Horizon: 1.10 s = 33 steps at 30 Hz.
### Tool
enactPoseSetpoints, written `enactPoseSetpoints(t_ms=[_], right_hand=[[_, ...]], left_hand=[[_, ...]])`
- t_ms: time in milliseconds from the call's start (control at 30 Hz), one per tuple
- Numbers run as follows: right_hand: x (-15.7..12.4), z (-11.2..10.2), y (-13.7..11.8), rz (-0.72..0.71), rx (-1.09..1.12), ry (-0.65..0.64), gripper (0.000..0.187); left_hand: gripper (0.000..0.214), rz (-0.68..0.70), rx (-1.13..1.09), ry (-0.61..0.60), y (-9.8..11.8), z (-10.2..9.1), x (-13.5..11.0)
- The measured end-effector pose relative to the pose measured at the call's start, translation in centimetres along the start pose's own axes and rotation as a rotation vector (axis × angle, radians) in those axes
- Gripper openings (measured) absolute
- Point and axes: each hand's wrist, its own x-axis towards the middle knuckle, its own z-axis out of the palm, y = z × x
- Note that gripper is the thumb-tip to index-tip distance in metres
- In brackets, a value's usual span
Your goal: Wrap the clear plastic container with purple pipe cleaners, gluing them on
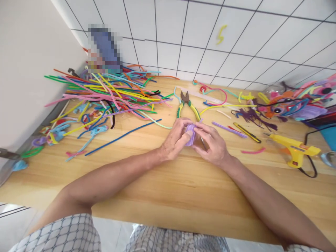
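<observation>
Between my two hands, above the middle of the table, is a bundle of purple pipe cleaners [190,135], bent side by side into a small flat piece. My left hand [176,139] is closed on its left side, with the thumb lying across the front. My right hand [211,142] pinches its upper right edge between fingertips, near a short purple end that sticks up. Part of the bundle is hidden behind the fingers. Just beyond my hands lie cutting pliers [195,111] with green and yellow handles, their jaws pointing away from me.
A large heap of coloured pipe cleaners [112,92] covers the back left. One blue pipe cleaner [123,137] lies apart. To the right are a purple strip [229,129], a yellow utility knife [247,132], a yellow glue gun [295,147] with its cord, and colourful finished figures [286,105]. A tiled wall stands behind.
</observation>
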Motion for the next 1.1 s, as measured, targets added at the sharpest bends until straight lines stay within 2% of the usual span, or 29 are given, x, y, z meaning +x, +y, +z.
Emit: enactPoseSetpoints(t_ms=[233, 300, 433, 600, 1100], right_hand=[[0.1, 1.5, 0.3, 0.007, 0.065, 0.05, 0.069], [0.2, 1.9, 0.4, 0.017, 0.111, 0.073, 0.066], [0.3, 2.5, 0.5, 0.033, 0.159, 0.123, 0.067], [0.3, 2.9, 0.9, 0.05, 0.177, 0.146, 0.066], [0.2, 3.5, 1.7, 0.03, 0.226, 0.145, 0.061]], left_hand=[[0.042, -0.129, -0.019, 0.08, 0.1, 0.5, 0.1], [0.052, -0.18, -0.026, 0.094, 0.2, 0.5, 0.0], [0.06, -0.26, 0.092, 0.093, 0.8, 0.3, 0.0], [0.056, -0.259, 0.195, 0.074, 1.2, 0.3, -0.1], [0.061, -0.184, 0.188, 0.094, 0.1, -0.1, -0.2]])
